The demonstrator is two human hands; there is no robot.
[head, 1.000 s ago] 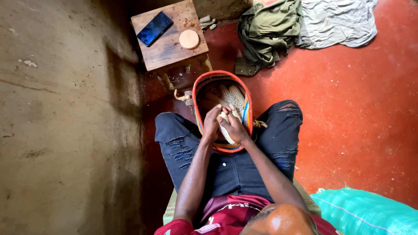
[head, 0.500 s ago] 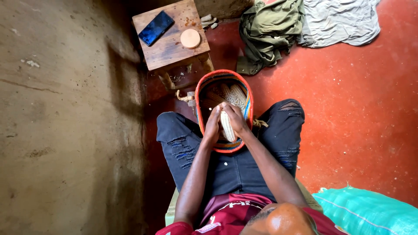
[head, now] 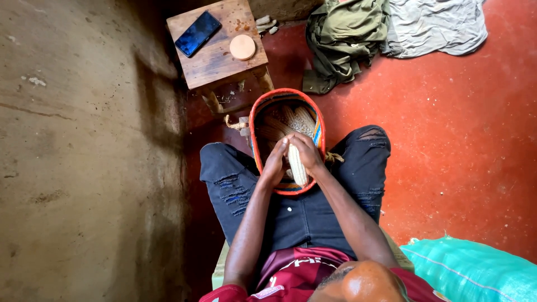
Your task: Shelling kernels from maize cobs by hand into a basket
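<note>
Maize cob (head: 297, 164) now upright between both hands, still over basket (head: 256, 131)

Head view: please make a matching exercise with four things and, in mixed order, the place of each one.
Things:
1. pale maize cob
2. dark flat phone
3. olive green cloth
4. orange-rimmed woven basket

Places:
A. in a heap on the red floor
B. between the person's knees
C. on the small wooden stool
D. between the left hand and right hand

Pairs: 1-D, 2-C, 3-A, 4-B
</note>
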